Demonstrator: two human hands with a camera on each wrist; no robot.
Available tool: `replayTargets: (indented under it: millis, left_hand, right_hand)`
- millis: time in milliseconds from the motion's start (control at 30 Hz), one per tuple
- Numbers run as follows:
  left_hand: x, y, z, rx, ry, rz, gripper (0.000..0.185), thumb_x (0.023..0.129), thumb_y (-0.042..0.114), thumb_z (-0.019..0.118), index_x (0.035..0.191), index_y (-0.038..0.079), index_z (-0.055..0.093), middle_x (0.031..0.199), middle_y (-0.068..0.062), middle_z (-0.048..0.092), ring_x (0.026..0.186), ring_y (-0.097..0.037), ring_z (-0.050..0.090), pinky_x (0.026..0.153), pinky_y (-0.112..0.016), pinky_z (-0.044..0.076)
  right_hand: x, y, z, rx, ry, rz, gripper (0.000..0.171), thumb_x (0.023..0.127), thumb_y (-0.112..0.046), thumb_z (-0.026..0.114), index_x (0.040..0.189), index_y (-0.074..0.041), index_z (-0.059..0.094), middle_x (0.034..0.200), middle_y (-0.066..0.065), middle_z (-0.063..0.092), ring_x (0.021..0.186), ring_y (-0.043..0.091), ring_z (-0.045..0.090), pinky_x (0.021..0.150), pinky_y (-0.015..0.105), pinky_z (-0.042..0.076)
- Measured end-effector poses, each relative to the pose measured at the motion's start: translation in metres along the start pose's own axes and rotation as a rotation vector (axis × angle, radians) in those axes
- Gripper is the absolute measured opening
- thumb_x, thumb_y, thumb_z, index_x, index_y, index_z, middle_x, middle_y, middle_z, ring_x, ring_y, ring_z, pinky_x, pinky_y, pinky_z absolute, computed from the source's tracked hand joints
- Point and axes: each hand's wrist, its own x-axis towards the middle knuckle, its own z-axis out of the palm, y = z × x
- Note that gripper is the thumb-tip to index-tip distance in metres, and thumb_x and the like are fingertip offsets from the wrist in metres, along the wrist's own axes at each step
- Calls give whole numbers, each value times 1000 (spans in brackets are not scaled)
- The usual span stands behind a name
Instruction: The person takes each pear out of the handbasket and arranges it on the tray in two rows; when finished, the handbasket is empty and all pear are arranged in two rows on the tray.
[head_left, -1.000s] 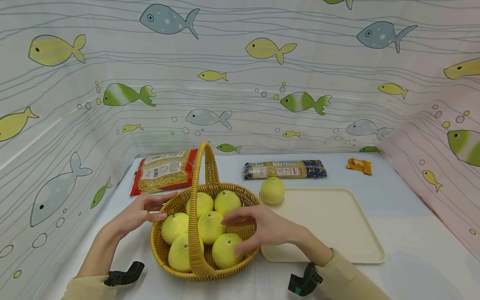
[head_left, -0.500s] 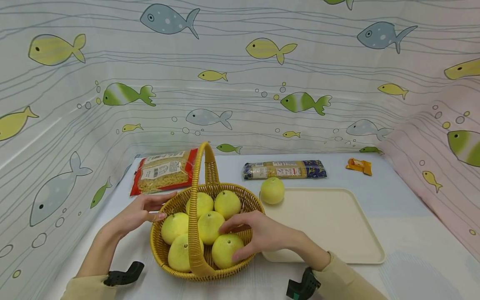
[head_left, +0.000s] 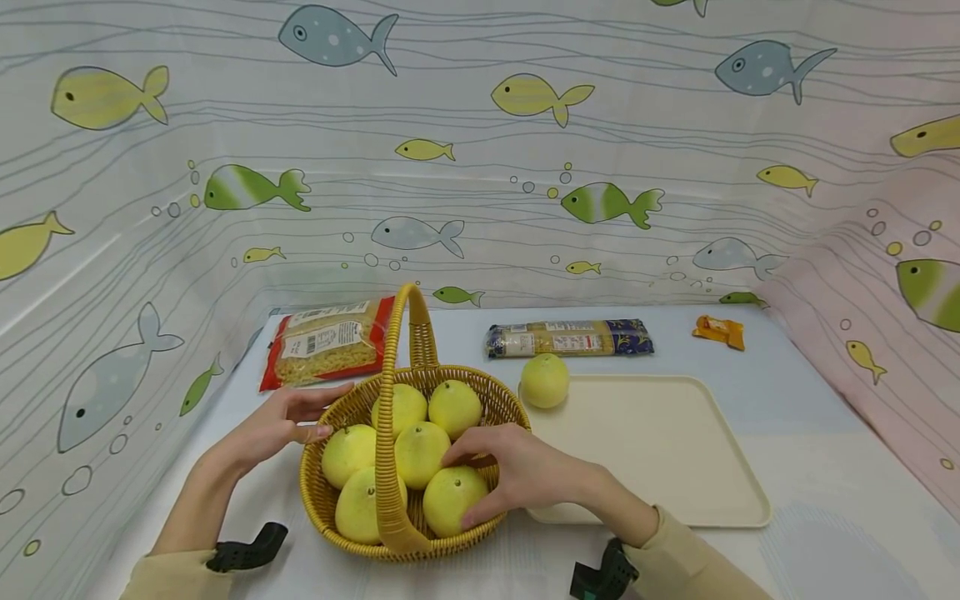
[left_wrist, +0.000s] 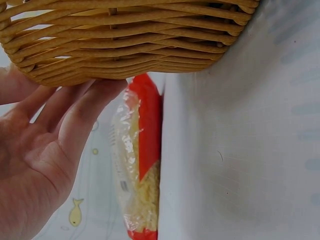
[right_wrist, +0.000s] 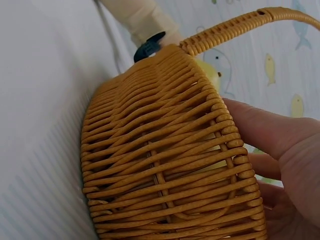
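Beige sleeves (head_left: 690, 558) lie nearest to us, each wrist bearing a black device (head_left: 247, 548). Just ahead we see the front right fruit (head_left: 453, 507), yellow-green and round, in a wicker basket (head_left: 309, 496). Our right hand (head_left: 525, 467) comes over the basket's right rim, so the fruit sits directly beneath and between its digits: the thumb presses its near right side, while the fingers curve down at its far side. We cannot fully see where the fingertips land.

To the left of that fruit, past the foot of the arched handle (head_left: 386, 450), sits another fruit; four more lie behind the pair. Our left hand (head_left: 270, 429) has thumb and fingers spread, the thumb at the basket's left rim and the fingers extended along the outer wall.

On the right, farther back, a cream tray (head_left: 645, 450) rests on the pale counter (head_left: 802, 467), with a lone fruit (head_left: 545, 382) at its far left corner. Beyond lie a red-edged pasta bag (head_left: 326, 354), a blue-ended packet (head_left: 570, 339) and an orange packet (head_left: 720, 332), then the fish-patterned sheet (head_left: 480, 187).
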Motion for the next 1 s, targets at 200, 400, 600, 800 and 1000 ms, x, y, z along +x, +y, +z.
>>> replayTargets:
  millis: [200,400,600,800,1000]
  left_hand:
    - [0,1,0,-2,-4,-2,64,90,18,71,148,1,47,149,-23,47,134,-46,48,94,-34,49]
    - [0,1,-1,-11,-9,-1,65,90,18,71,149,2,46,149,-23,47,133,-46,49,91,-26,49]
    - [-1,1,-1,-24,-11,-9,66,90,18,71,149,3,45,149,-21,48,134,-44,49,92,-30,49]
    - [-1,-1,-1,-30,-13,-11,66,90,19,70,150,4,45,149,-21,48,134,-44,48,94,-39,49]
    - [-1,-1,-1,-28,-10,-13,66,90,19,70,149,4,46,148,-21,50,133,-43,50,96,-43,48]
  right_hand:
    - [1,-1,0,-71,2,51,58,76,-38,87,125,-14,68,118,-8,70,106,-3,60,90,20,50]
    - [2,1,2,-96,-12,58,56,78,-43,84,125,-16,69,116,-10,71,99,-7,60,83,16,50]
    - [2,0,1,-92,-20,62,55,79,-44,84,124,-17,70,114,-11,71,96,-8,60,80,16,50]
    - [2,-2,1,-85,-13,62,54,78,-43,84,123,-17,70,113,-11,71,95,-7,60,80,16,50]
    - [2,-2,1,-81,-6,74,53,77,-44,84,121,-17,71,111,-12,71,92,-7,60,78,17,50]
